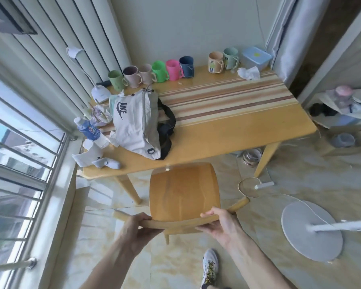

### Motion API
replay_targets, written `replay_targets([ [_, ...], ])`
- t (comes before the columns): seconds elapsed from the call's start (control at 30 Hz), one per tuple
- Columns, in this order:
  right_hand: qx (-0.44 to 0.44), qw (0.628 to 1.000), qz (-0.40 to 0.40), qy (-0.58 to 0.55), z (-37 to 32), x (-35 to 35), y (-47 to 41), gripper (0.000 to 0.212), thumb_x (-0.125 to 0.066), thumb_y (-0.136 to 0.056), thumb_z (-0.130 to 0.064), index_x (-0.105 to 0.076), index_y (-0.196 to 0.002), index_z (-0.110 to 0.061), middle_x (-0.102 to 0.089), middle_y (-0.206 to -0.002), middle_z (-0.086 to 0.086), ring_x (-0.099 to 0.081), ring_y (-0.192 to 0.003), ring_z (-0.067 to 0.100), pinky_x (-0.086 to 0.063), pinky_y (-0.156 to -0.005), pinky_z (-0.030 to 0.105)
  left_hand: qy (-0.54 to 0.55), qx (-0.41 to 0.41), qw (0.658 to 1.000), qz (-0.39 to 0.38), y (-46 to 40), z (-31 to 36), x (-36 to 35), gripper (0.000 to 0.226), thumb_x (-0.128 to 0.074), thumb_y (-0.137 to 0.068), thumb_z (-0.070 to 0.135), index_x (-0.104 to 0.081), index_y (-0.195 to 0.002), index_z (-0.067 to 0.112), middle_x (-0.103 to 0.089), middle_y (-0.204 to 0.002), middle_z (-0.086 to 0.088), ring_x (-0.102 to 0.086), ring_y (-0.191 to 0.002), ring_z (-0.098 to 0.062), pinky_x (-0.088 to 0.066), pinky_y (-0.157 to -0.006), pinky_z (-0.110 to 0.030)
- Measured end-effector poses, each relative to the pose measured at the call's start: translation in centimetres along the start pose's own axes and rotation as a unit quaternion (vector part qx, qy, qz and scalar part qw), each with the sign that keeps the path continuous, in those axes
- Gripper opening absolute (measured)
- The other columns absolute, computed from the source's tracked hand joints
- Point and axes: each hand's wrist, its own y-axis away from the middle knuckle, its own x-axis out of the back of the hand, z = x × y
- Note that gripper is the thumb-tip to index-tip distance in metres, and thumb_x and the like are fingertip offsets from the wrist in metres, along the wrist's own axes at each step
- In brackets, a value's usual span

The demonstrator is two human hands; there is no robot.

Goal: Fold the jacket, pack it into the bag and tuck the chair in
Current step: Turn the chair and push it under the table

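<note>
Gripping the chair (184,192) backrest, left hand (137,227) and right hand (222,223) both clamp it; bag (134,124) sits near the table's (238,138) front-left edge.

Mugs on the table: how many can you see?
8, all along the table's far edge: light green, mauve, pale pink, bright green, hot pink, navy, beige, mint. None looks hidden.
</note>
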Motion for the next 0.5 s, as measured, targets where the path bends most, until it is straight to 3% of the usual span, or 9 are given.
replay_targets([
  [0.07, -0.005, 1.000, -0.012, 0.014, -3.2, -0.2, -0.8, 0.019, -0.056, -0.081, 0.016, -0.056, -0.096, 0.005, -0.060, -0.095, 0.030, -0.066, -0.082, 0.044, -0.062, -0.062, 0.058, -0.001, 0.000, 1.000, -0.003, -0.8, 0.5, -2.6, 0.003, -0.054, -0.083, -0.006, -0.056, -0.084, -0.006, -0.055, -0.095, -0.031, -0.065, -0.092, -0.050, -0.060, -0.088, -0.057],
  [0.17, -0.004, 1.000, -0.020, 0.021, -6.7, -0.4, -2.6, 0.019, -0.057, -0.080, 0.015, -0.056, -0.096, 0.005, -0.061, -0.103, 0.033, -0.066, -0.089, 0.044, -0.062, -0.066, 0.059, 0.015, -0.006, 1.000, 0.012, -2.6, 1.4, -5.7, 0.014, -0.056, -0.084, -0.007, -0.053, -0.097, -0.005, -0.051, -0.104, -0.031, -0.063, -0.094, -0.052, -0.065, -0.069, -0.055],
  [0.27, 0.000, 0.999, -0.022, 0.033, -9.8, -1.3, -4.4, 0.022, -0.059, -0.079, 0.014, -0.058, -0.100, 0.007, -0.063, -0.112, 0.038, -0.068, -0.090, 0.045, -0.061, -0.077, 0.062, 0.030, -0.017, 0.999, 0.000, -4.1, 2.3, -8.3, 0.014, -0.054, -0.085, -0.010, -0.051, -0.095, -0.001, -0.051, -0.102, -0.028, -0.062, -0.093, -0.049, -0.064, -0.070, -0.059],
  [0.4, 0.013, 0.998, -0.026, 0.048, -13.3, -3.0, -7.0, 0.021, -0.058, -0.080, 0.014, -0.057, -0.101, 0.007, -0.062, -0.123, 0.040, -0.068, -0.099, 0.048, -0.061, -0.078, 0.061, 0.045, -0.028, 0.999, -0.012, -6.7, 3.8, -10.9, 0.018, -0.055, -0.085, -0.007, -0.053, -0.102, -0.002, -0.056, -0.101, -0.032, -0.064, -0.095, -0.047, -0.065, -0.063, -0.047],
  [0.5, 0.006, 0.998, -0.036, 0.051, -15.3, -4.2, -9.1, 0.014, -0.056, -0.084, 0.013, -0.056, -0.096, 0.006, -0.061, -0.127, 0.039, -0.061, -0.118, 0.051, -0.052, -0.096, 0.066, 0.051, -0.035, 0.998, 0.002, -9.3, 5.2, -12.4, 0.049, -0.063, -0.075, -0.006, -0.052, -0.122, -0.003, -0.055, -0.111, -0.033, -0.065, -0.100, -0.047, -0.064, -0.068, -0.048],
])
